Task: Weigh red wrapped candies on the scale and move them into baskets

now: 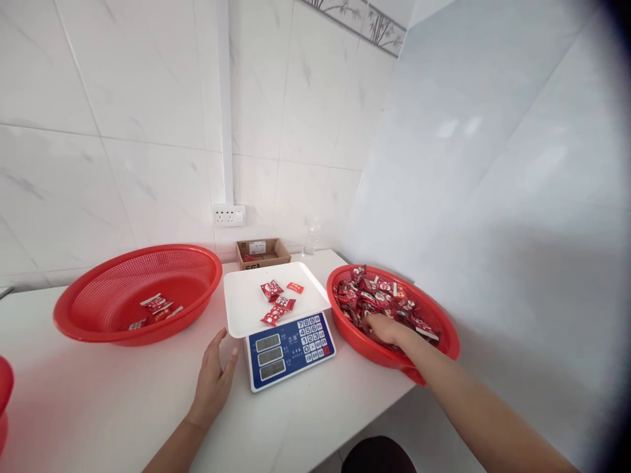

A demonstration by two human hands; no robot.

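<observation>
My right hand (382, 328) reaches down into the red basket (446, 355) on the right, among many small red wrapped packets (382, 299). Its fingertips are hidden there, so I cannot see whether they grip one. My left hand (214, 374) hovers over the table, fingers apart and holding nothing, just left of the digital scale (290, 351). On the scale's white tray (246, 295) lie several red packets (273, 289), loosely grouped right of the middle. The scale's displays (269, 355) are too faint to read.
A wide red basket (138, 263) with a few packets in it stands at the left. Behind the scale are a small cardboard box (263, 253) and a clear plastic bottle (309, 242). Part of another red container (4, 394) shows at the left edge. Tiled walls close off the back.
</observation>
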